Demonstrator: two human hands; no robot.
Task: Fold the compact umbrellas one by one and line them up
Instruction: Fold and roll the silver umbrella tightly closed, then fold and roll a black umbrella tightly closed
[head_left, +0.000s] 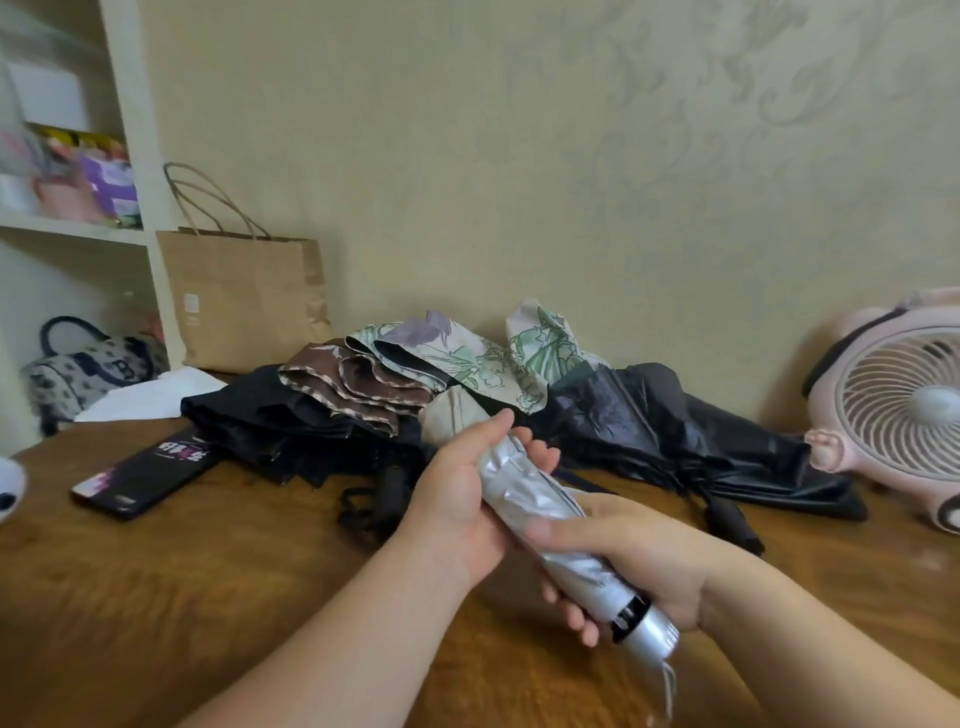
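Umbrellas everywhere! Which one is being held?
The silver umbrella: both the left hand and the right hand hold it. The other umbrellas lie heaped on the table.

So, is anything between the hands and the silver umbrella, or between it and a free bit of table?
Nothing visible does. Both hands grip the silver umbrella: the left hand near its top, the right hand just above the handle. Bare table lies directly below and to the left. The unfolded umbrellas and the phone lie farther back.
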